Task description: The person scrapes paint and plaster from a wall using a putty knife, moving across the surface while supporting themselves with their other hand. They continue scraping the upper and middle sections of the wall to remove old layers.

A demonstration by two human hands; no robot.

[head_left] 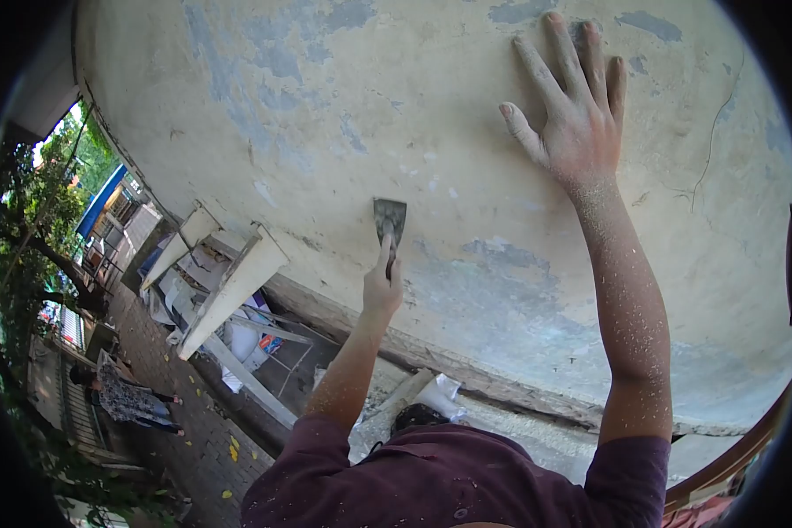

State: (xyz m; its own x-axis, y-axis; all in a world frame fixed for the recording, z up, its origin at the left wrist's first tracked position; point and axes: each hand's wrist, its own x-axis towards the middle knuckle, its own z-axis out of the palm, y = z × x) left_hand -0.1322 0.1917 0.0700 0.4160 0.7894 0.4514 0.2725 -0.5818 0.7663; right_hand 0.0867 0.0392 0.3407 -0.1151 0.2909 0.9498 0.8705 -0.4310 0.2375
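My left hand [383, 283] is closed around the handle of a scraper [390, 214]. The scraper's wide metal blade points up and lies at the surface of a pale wall [326, 176]. Higher and to the right, my right hand [583, 132] rests with its palm on the wall, fingers spread, holding nothing. Pale dust and flecks cover both forearms. Bluish-grey patches show through the cream coating between and around my hands, and a thin crack runs down the wall on the right.
Below the wall runs a rough ledge [493, 385]. White slabs [233, 295] jut out at the left, near bags [245, 341] and a metal frame. Farther left, a person [132, 398] is on a paved path [207, 431] beside trees. A curved brown edge [739, 453] is at lower right.
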